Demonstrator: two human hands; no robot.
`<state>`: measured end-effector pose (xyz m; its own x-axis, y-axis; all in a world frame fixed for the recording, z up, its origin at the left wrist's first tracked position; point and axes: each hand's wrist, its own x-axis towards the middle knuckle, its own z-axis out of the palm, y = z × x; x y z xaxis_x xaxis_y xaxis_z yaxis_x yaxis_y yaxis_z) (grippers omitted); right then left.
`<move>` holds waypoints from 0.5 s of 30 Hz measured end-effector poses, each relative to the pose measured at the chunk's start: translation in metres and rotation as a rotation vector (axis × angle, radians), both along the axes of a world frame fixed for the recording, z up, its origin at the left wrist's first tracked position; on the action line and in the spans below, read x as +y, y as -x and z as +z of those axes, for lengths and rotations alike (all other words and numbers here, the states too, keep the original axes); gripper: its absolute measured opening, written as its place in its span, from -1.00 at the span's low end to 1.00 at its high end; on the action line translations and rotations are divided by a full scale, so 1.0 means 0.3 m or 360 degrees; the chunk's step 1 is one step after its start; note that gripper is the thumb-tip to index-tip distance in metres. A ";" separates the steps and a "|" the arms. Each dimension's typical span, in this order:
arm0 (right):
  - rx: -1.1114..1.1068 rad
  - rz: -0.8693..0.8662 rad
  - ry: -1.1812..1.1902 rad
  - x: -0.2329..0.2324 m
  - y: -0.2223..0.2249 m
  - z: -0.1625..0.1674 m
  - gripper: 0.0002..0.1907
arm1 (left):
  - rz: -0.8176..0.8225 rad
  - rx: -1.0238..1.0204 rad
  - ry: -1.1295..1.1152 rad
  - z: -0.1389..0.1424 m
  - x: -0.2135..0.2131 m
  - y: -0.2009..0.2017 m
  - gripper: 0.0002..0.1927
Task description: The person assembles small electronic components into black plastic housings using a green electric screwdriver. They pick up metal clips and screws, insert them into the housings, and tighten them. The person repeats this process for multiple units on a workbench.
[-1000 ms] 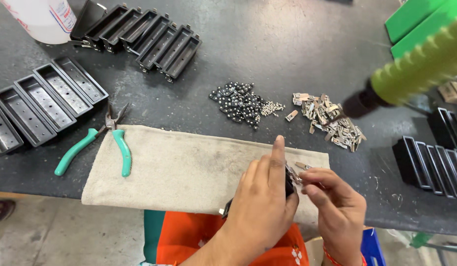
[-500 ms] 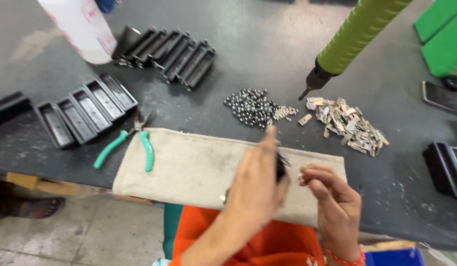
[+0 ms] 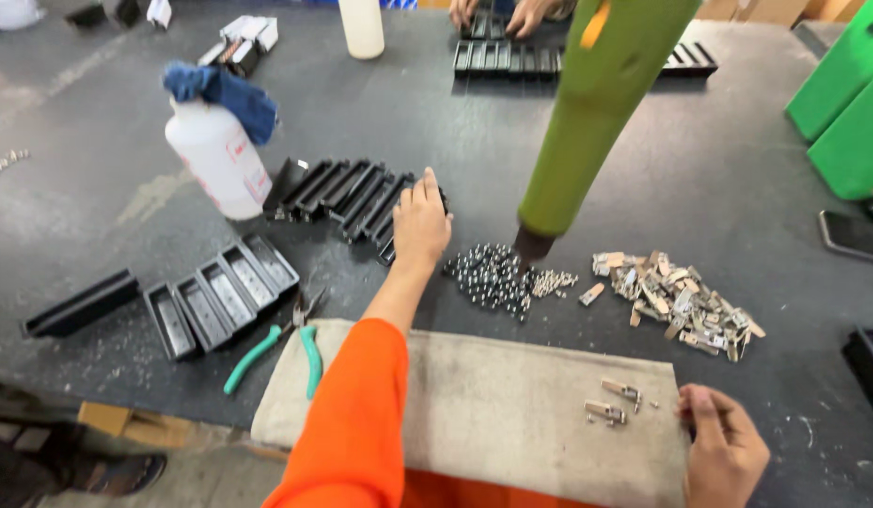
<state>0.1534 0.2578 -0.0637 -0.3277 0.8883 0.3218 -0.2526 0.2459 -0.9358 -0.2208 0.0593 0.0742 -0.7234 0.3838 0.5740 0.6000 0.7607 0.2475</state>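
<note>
Black trays are lying in a row just under your left hand, long axes pointing away-left; its fingers are spreading flat on them. Your right hand is resting half-curled, holding nothing, on the cloth.

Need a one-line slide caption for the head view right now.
Left hand reaches the row of black trays; right hand rests on the cloth.

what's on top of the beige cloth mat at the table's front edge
Two small metal clips lie on the beige cloth mat. The right hand rests at its right edge, and the orange sleeve covers its left part, hiding whatever lies beneath.
</note>
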 end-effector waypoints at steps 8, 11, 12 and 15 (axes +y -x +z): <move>-0.0114 -0.0117 0.0116 0.066 0.022 -0.042 -0.77 | 0.0211 0.0107 0.0422 -0.024 0.027 0.046 -0.49; -0.0110 -0.0043 0.0125 0.082 0.017 -0.061 -0.75 | 0.0180 -0.0003 0.0486 -0.045 -0.011 0.048 -0.46; -0.0137 -0.0054 0.0110 0.084 0.018 -0.068 -0.75 | 0.0165 -0.0030 0.0484 -0.048 -0.024 0.046 -0.46; -0.0148 -0.0053 0.0093 0.081 0.010 -0.083 -0.76 | 0.0164 -0.0065 0.0461 -0.070 -0.063 0.024 -0.51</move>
